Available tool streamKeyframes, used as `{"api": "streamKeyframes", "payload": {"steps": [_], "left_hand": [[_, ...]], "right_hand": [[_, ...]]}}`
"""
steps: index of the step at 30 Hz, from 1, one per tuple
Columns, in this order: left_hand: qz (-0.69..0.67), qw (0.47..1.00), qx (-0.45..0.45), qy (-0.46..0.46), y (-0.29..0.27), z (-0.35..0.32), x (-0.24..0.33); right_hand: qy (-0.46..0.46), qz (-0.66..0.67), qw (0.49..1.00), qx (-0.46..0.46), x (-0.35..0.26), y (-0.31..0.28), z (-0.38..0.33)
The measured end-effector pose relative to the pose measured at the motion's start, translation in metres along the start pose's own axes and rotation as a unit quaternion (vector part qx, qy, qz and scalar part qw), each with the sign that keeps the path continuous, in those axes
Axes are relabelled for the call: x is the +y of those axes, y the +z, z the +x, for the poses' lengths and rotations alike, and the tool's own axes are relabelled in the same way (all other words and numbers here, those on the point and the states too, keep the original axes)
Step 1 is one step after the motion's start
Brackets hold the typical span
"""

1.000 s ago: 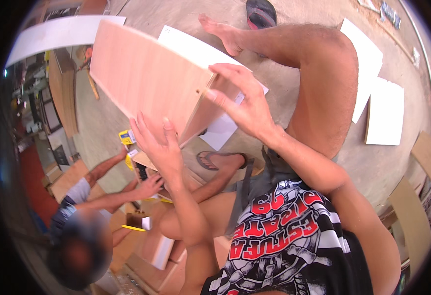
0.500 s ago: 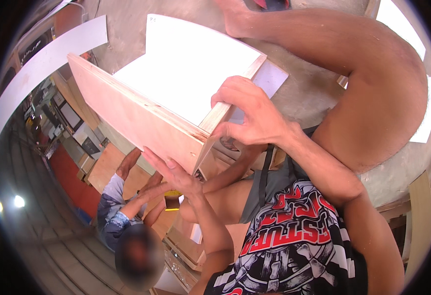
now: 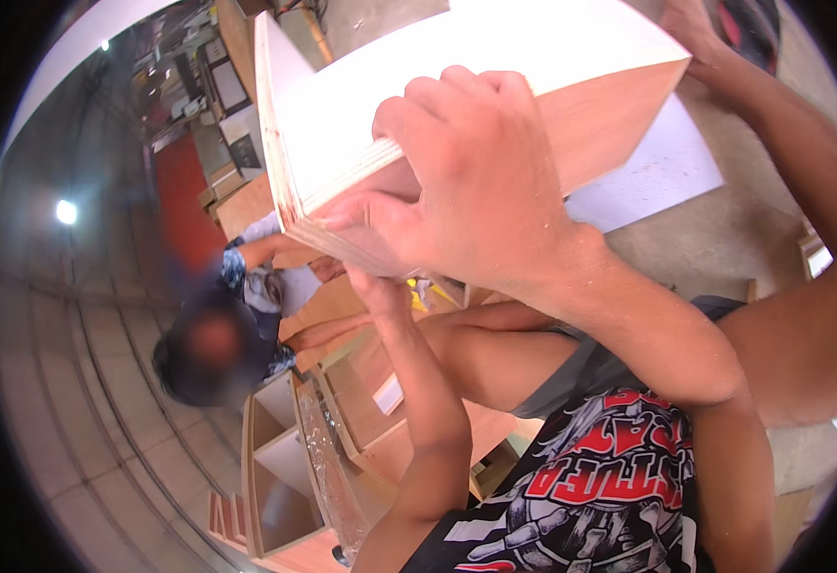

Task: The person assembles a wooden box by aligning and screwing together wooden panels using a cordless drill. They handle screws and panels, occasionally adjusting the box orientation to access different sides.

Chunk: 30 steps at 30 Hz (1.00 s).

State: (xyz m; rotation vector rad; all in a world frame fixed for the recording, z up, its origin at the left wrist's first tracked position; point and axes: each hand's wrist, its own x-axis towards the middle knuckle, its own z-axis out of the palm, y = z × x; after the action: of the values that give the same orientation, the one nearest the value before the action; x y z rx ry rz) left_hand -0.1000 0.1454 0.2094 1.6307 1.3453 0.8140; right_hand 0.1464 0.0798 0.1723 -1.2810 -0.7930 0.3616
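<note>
The joined boards are in the air in front of the person, above the floor, with a white face turned up and the raw edges facing the body. The right hand pinches an edge near the corner: fingers over the white face, thumb below. Probably this place is chosen because the corner gives a firm hold and lets the person control the tilt. The left hand is under the same corner, perhaps to carry some weight; its fingers are hidden, so I cannot tell whether they are spread or pinching. A white sheet lies on the floor, beyond the right forearm. A co-worker is at the left, near a cabinet with compartments.
</note>
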Motion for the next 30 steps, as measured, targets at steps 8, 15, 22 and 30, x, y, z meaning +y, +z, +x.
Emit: {"api": "streamKeyframes", "payload": {"steps": [8, 15, 22, 30], "left_hand": [[0.006, 1.000, -0.007, 0.020, -0.027, 0.002, 0.001], [0.028, 1.000, 0.011, 0.010, -0.036, -0.016, 0.008], [0.077, 0.997, 0.016, 0.024, -0.039, -0.004, -0.010], [-0.112, 0.992, 0.042, -0.045, -0.057, 0.022, -0.046]], "right_hand": [[-0.036, -0.028, 0.999, -0.005, -0.029, 0.049, 0.001], [-0.067, -0.018, 0.998, -0.012, -0.040, 0.074, -0.005], [-0.074, -0.049, 0.995, -0.044, -0.033, 0.074, 0.006], [-0.047, -0.009, 0.999, -0.007, -0.009, 0.053, 0.014]]}}
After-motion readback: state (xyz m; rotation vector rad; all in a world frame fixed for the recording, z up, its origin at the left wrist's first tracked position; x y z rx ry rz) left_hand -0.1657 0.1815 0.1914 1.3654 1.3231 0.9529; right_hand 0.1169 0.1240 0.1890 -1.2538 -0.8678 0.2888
